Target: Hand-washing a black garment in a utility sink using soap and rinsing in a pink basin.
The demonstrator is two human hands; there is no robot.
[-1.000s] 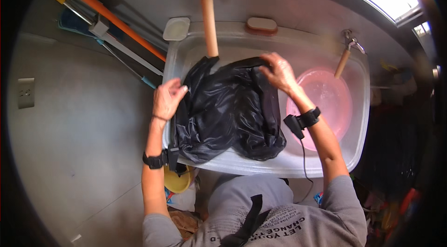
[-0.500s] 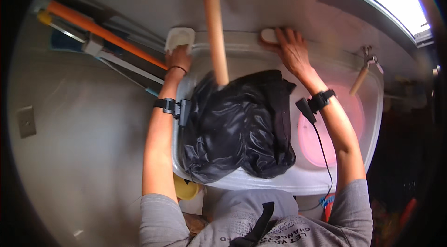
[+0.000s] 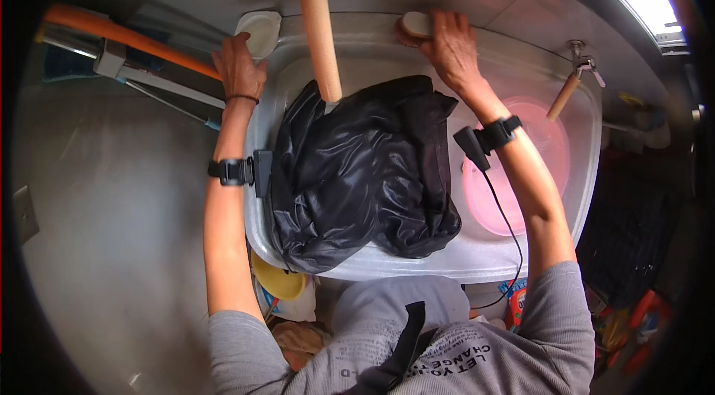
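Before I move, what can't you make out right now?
All in the head view:
- Right end of the oval, pale-topped brown brush: covered by the right hand.
- Part of the round pink plastic basin: behind the right forearm.
- Top of the long beige tube: cut off by the upper edge.
- Left hand's contact with the square white dish: its fingers hide this.

Glossy black cloth (image 3: pixel 350 171), smooth plastic basin (image 3: pixel 550 149), metal tap (image 3: pixel 582 64)
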